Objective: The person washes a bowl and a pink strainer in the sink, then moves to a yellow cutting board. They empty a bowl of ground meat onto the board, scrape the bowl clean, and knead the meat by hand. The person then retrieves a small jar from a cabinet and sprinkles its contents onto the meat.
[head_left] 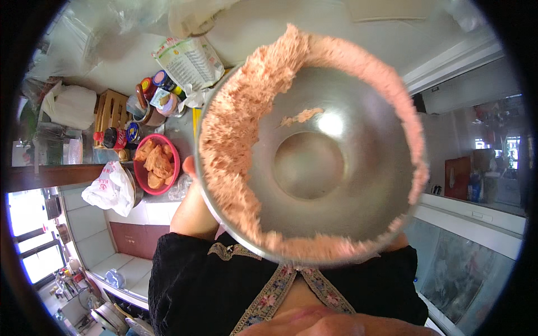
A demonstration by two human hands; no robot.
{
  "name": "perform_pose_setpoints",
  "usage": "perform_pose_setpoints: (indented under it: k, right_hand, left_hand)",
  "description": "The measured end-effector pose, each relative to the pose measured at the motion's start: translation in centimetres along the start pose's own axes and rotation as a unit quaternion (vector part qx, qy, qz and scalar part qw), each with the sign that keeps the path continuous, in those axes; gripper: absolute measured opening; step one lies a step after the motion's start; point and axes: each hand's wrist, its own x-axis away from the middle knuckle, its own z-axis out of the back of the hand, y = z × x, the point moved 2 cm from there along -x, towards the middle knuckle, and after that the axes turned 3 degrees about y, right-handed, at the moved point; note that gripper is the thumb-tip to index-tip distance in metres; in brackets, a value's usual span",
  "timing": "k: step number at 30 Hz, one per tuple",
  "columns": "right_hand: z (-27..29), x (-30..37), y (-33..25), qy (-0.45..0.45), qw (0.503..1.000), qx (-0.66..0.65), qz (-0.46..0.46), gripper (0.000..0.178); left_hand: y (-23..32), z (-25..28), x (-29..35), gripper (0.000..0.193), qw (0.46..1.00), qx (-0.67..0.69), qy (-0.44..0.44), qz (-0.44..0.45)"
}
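A large stainless steel bowl (358, 207) is tipped up with its inside facing me, filling the middle of the view. Pale pink minced-meat paste (230, 140) clings in a thick band along its left wall, thinning round the rest of the rim. One small smear sticks near the bowl's base. At the bowl's left edge, a fingertip of my left hand (189, 167) shows against the rim; the other fingers are behind the metal. My right hand is hidden behind the bowl's lower right side, where only a bit of skin of that arm shows.
Left of the bowl, a pink-red basin (178, 162) of raw meat chunks (158, 162) stands on a counter beside a white plastic bag (112, 187). Jars, a dark bottle (114, 138) and a green-white packet (189, 60) crowd behind. A window ledge (471, 204) lies at right.
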Motion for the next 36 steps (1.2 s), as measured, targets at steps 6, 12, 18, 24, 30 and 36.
perform_pose_setpoints:
  k: [6,12,18,24,30,36]
  right_hand:
    - [1.4,-2.2,0.2,0.024,0.976,-0.108,-0.187,0.084]
    - [0.4,-2.7,2.4,0.074,0.878,-0.320,-0.348,0.104]
    - [-1.1,-2.0,3.4,0.138,0.683,-0.547,-0.464,0.123]
    - [-3.2,0.6,4.4,0.223,0.420,-0.670,-0.571,0.107]
    - [-6.0,-1.5,2.9,0.274,0.412,-0.617,-0.612,0.087]
    - [-6.2,-1.5,2.1,0.246,0.433,-0.596,-0.630,0.088]
  left_hand:
    - [-3.1,1.0,0.8,0.091,0.992,-0.118,0.040,0.018]
    - [0.2,3.7,-1.8,0.087,0.926,-0.356,0.126,-0.016]
    - [2.7,7.4,-5.6,0.083,0.897,-0.408,0.168,0.024]
    - [5.3,8.5,-7.5,0.099,0.970,-0.114,0.189,0.104]
    - [5.9,10.6,-7.2,0.117,0.968,-0.194,0.130,0.089]
    - [6.3,9.2,-6.7,0.090,0.961,-0.197,0.164,0.105]
